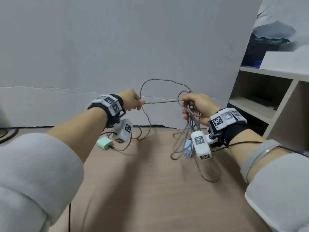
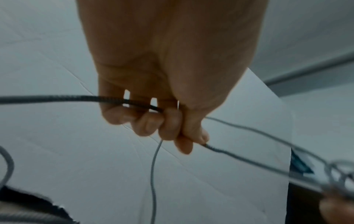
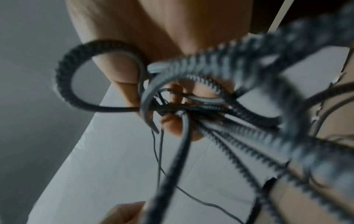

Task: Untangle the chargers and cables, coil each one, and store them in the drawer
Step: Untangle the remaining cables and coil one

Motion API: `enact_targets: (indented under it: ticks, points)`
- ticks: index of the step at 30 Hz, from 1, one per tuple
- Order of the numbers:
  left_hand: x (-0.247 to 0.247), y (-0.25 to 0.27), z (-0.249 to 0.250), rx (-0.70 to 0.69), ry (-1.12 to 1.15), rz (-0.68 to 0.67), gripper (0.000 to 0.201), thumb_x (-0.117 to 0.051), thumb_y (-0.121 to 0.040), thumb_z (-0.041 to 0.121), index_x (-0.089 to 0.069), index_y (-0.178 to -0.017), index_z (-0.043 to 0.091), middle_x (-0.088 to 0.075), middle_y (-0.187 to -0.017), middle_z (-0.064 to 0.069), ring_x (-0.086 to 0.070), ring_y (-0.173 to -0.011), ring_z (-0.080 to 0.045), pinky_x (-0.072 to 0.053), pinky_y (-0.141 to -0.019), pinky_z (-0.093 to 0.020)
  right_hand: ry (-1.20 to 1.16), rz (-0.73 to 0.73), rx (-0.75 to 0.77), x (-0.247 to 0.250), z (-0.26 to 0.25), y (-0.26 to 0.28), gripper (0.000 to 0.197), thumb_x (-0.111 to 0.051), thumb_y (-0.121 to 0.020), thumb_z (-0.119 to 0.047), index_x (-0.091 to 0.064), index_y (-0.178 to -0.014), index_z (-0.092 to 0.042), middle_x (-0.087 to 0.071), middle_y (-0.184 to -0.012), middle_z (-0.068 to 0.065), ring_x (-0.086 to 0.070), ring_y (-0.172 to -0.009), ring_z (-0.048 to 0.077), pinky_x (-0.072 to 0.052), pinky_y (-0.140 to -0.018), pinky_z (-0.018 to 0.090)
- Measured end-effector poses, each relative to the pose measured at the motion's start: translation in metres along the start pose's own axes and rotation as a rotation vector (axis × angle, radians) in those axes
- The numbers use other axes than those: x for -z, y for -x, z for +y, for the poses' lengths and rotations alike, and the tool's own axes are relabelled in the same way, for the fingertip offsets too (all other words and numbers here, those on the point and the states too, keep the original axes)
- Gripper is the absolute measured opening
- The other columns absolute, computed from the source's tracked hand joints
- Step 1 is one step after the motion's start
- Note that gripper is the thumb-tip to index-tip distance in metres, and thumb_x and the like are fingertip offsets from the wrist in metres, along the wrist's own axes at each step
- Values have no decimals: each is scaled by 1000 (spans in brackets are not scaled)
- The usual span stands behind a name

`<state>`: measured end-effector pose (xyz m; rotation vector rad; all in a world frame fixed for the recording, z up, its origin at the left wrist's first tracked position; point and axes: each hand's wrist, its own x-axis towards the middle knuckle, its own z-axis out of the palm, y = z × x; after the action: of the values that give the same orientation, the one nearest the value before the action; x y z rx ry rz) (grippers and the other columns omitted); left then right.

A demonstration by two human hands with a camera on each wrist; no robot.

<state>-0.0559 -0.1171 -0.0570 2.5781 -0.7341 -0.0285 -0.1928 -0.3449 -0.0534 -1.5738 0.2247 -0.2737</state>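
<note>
Pale wall behind, tan tabletop below, open shelving off to the right. Between the hands, a taut run of grey braided cable, long axis left to right, up in the air. Left hand pinching its end, fingers curled; right hand clamped round the bundled loops, so nearer the tangle. Slack dangling to the tabletop. Mint charger lying beneath the left wrist.
</note>
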Motion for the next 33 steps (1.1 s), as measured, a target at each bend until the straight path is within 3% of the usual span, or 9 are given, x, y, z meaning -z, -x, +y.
enact_targets:
  ticks: [5,8,12,16,21,25,28,31,33]
  points:
    - [-18,2,15,-88,-120,-50,20,-58,-100,22,-77,-102,15,-76,-98,2,-69,-87,-15,-53,-72,-28,-91,-59,11,-6,-3,0,24,-56,-101,-25,-63,-103,-2,-53,-78,11,-55,-60,25,-56,-55,36]
    - [-25,10,47,-271,10,-3,45,-53,-93,2,-61,-134,19,-72,-112,5,-64,-102,-17,-52,-93,-31,-125,-98,-47,-10,0,-1,32,-53,-102,-34,-60,-105,-3,-49,-73,12,-53,-59,26,-56,-58,40]
    - [-33,13,73,-464,140,120,25,-56,-92,13,-66,-114,20,-63,-80,7,-56,-74,-13,-47,-73,-32,-127,-177,-67,-17,3,3,34,-49,-104,-34,-65,-102,-5,-60,-75,11,-58,-61,27,-59,-69,44]
    - [-35,18,70,-467,182,94,17,-65,-92,34,-71,-103,22,-47,-69,7,-42,-61,-11,-34,-60,-28,59,-75,44,-11,7,-3,27,-58,-102,-29,-64,-103,-2,-66,-84,16,-65,-67,27,-61,-70,41]
    - [-42,17,60,-354,199,168,45,-67,-94,44,-66,-75,3,-38,-56,4,-32,-50,-12,-25,-51,-27,521,112,177,-6,10,-8,43,-82,-80,-44,-63,-101,-11,-69,-89,5,-62,-79,18,-53,-74,35]
    - [-48,14,59,-203,138,201,44,-67,-93,41,-60,-58,15,-42,-56,2,-38,-53,-16,-29,-49,-29,922,277,353,-13,-5,5,45,-73,-74,-42,-60,-114,-29,-50,-128,6,-50,-121,25,-44,-104,45]
    - [-52,10,57,-127,117,201,28,-64,-90,21,-67,-64,14,-57,-63,-2,-53,-66,-22,-40,-57,-29,1013,73,506,-43,-8,23,57,-67,-76,-37,-53,-131,-30,-42,-132,2,-40,-128,23,-40,-108,45]
    - [-51,10,50,-127,100,-27,30,-47,-93,20,-68,-96,-2,-63,-100,-17,-56,-99,-28,-45,-87,-36,1056,-156,538,-66,7,22,66,-57,-72,-40,-52,-137,-32,-50,-134,-4,-43,-129,17,-40,-109,41]
    - [-51,14,39,-129,91,-141,27,-47,-95,20,-67,-97,2,-64,-95,-11,-55,-87,-19,-43,-80,-22,990,-198,497,-67,18,11,58,-63,-76,-38,-57,-134,-32,-60,-126,-7,-55,-116,12,-47,-102,35]
